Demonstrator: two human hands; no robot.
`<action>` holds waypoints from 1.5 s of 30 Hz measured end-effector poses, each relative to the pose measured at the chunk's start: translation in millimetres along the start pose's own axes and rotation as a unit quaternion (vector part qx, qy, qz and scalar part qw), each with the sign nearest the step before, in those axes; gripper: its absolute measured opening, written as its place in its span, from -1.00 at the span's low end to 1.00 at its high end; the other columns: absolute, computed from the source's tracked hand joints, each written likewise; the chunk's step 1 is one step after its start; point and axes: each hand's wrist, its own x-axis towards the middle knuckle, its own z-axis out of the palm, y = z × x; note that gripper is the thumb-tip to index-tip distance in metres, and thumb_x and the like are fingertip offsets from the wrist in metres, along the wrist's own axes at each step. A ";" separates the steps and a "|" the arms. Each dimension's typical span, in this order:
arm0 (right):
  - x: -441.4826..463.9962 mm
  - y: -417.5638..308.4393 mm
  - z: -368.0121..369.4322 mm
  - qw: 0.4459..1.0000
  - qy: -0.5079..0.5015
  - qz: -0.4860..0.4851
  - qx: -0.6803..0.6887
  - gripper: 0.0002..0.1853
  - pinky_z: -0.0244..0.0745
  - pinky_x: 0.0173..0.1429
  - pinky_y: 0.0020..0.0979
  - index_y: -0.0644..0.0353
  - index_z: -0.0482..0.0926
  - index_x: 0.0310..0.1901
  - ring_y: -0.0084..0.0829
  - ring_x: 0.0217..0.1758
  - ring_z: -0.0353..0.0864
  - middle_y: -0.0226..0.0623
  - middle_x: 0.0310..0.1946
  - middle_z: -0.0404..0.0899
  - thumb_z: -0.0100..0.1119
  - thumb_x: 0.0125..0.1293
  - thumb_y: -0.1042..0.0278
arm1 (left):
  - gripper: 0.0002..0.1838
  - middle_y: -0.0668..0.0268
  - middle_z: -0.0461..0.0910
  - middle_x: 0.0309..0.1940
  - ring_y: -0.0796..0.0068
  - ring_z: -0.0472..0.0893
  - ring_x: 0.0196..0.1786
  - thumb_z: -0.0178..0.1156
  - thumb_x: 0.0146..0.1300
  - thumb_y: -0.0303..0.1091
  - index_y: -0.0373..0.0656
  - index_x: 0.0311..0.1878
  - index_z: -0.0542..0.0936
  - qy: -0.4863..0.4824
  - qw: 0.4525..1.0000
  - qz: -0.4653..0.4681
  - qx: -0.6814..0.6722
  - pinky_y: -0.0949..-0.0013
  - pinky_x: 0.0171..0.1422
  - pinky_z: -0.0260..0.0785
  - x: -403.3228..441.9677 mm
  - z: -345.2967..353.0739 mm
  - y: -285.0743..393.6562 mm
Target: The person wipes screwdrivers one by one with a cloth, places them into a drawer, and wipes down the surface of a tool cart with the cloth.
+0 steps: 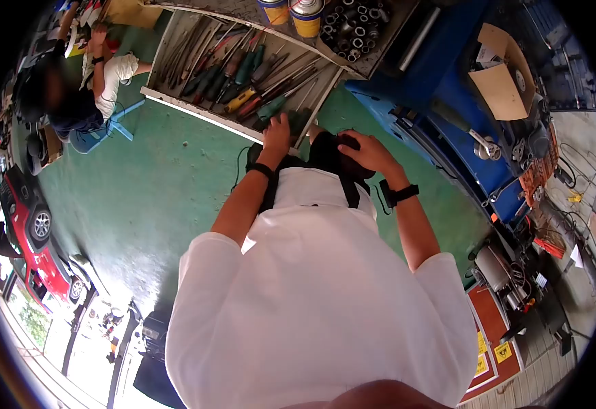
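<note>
My left hand (277,136) is over the near corner of an open metal drawer (202,113), crossing its front edge. Its fingers look slightly bent and apart, with no tool visible in them; their tips are close to a green screwdriver handle (272,108). Screwdrivers and other long tools fill the drawer, among them a yellow-handled one (241,99). To the right, my right hand (369,153) lies with loosely spread fingers on a dark rounded surface (354,163), perhaps my knee. I see nothing gripped in it. Both wrists carry black bands.
Above the drawer stand spray cans (306,16) beside a tray of sockets (356,31). A blue workbench (475,160) with a cardboard box (506,88) and tools is on the right. Another person (73,95) sits on a blue stool (88,140) at upper left. A red car (42,262) is farther off.
</note>
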 end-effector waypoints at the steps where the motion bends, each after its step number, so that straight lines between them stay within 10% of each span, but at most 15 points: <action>1: 0.0 -0.2 -3.7 1.000 -0.001 -0.004 -0.002 -0.53 0.55 0.04 -0.11 0.03 0.59 0.16 0.08 -0.08 0.67 -0.01 -0.17 0.70 0.22 0.35 -0.08 | -0.27 -0.08 0.46 -0.07 -0.17 0.58 0.05 0.44 0.10 -0.25 -0.19 0.20 0.20 0.004 1.000 -0.003 0.000 -0.12 0.08 0.49 2.2 -3.4 -2.1; 9: 5.5 16.7 -2.2 0.999 0.033 -0.005 0.030 -0.45 0.52 -0.01 -0.10 0.20 0.32 0.08 0.12 -0.08 0.64 0.13 -0.17 0.62 0.25 0.34 -0.06 | -0.40 -0.09 0.39 -0.01 -0.18 0.57 0.00 0.43 -0.01 -0.39 -0.21 0.09 0.38 0.052 0.983 0.159 -0.082 -0.04 0.04 0.56 11.8 14.2 -36.7; 12: 17.2 18.2 15.8 0.997 0.063 -0.018 0.029 -0.44 0.51 0.00 -0.08 0.20 0.29 0.15 0.13 -0.06 0.63 0.17 -0.14 0.60 0.24 0.33 -0.02 | -0.50 -0.09 0.33 0.06 -0.21 0.47 0.09 0.31 0.08 -0.43 -0.25 0.12 0.45 0.037 0.993 0.065 -0.092 -0.07 0.15 0.44 -11.1 -21.9 -7.3; 17: 19.9 -12.7 27.1 0.998 0.023 -0.054 0.030 -0.41 0.52 0.01 -0.08 0.17 0.26 0.25 0.12 -0.03 0.64 0.15 -0.10 0.61 0.24 0.32 0.06 | -0.40 -0.08 0.32 0.05 -0.20 0.40 0.18 0.25 0.16 -0.48 -0.22 0.29 0.33 0.220 0.954 0.136 -0.151 -0.06 0.21 0.38 -21.6 -51.8 -12.3; 23: 4.0 -102.4 37.5 0.936 0.159 -0.283 -0.136 -0.37 0.54 0.03 -0.07 0.08 0.37 0.32 0.05 -0.04 0.61 0.00 0.04 0.60 0.36 0.22 0.23 | -0.51 -0.14 0.55 -0.07 -0.29 0.54 0.03 0.21 0.33 -0.33 -0.29 0.24 0.32 0.077 0.929 0.100 -0.347 0.00 0.05 0.45 -63.8 -99.0 -28.7; 27: 2.8 -162.3 49.9 0.900 0.228 -0.345 -0.138 -0.19 0.47 0.20 -0.10 0.18 0.32 0.36 0.03 0.10 0.47 -0.11 0.17 0.52 0.44 0.01 0.46 | -0.39 0.04 0.69 -0.22 -0.06 0.68 -0.12 0.30 0.29 -0.23 -0.29 0.31 0.34 0.134 0.907 0.106 -0.385 0.08 -0.05 0.48 -80.4 -101.6 -21.7; 29: 7.7 -174.9 58.7 0.911 0.189 -0.341 -0.132 -0.17 0.45 0.22 -0.13 0.19 0.35 0.33 0.00 0.12 0.43 -0.13 0.17 0.49 0.44 -0.07 0.51 | -0.37 0.05 0.69 -0.08 0.11 0.68 -0.02 0.36 0.24 -0.19 -0.26 0.30 0.40 0.008 0.874 0.042 -0.484 0.17 0.05 0.49 -119.0 -152.6 -10.0; 32: 14.0 -174.6 66.9 0.899 0.129 -0.389 -0.156 -0.29 0.48 0.14 -0.12 0.17 0.41 0.21 -0.04 0.04 0.47 -0.19 0.07 0.56 0.47 -0.05 0.43 | -0.41 0.12 0.69 -0.04 0.24 0.67 0.00 0.43 0.17 -0.21 -0.24 0.22 0.49 0.143 0.909 0.084 -0.382 0.23 0.10 0.50 -152.3 -169.1 -19.6; 36: 11.3 -185.8 73.3 0.861 0.062 -0.464 -0.200 -0.39 0.53 0.03 -0.14 0.10 0.46 0.16 -0.10 -0.07 0.52 -0.32 -0.05 0.61 0.43 0.03 0.30 | -0.43 0.17 0.71 -0.12 0.29 0.69 -0.11 0.44 0.16 -0.23 -0.25 0.19 0.50 0.145 0.892 0.084 -0.421 0.27 0.00 0.53 -189.5 -159.5 -34.8; 38: 18.4 -190.9 73.0 0.848 0.034 -0.486 -0.210 -0.39 0.54 0.01 -0.14 0.09 0.46 0.16 -0.11 -0.08 0.52 -0.31 -0.06 0.62 0.43 0.03 0.28 | -0.47 0.24 0.72 -0.27 0.34 0.70 -0.24 0.44 0.17 -0.27 -0.26 0.17 0.53 0.026 0.871 -0.092 -0.482 0.30 -0.14 0.53 -212.8 -162.7 -33.8; 45: 32.1 -186.4 57.9 0.802 0.006 -0.521 -0.294 -0.50 0.51 -0.02 -0.14 0.09 0.56 -0.04 -0.15 -0.07 0.52 -0.30 -0.22 0.58 0.48 -0.07 0.20 | -0.66 0.27 0.65 -0.49 0.49 0.59 -0.39 0.30 0.31 -0.19 -0.31 -0.06 0.66 0.096 0.922 -0.060 -0.370 0.37 -0.29 0.41 -249.2 -174.5 -19.8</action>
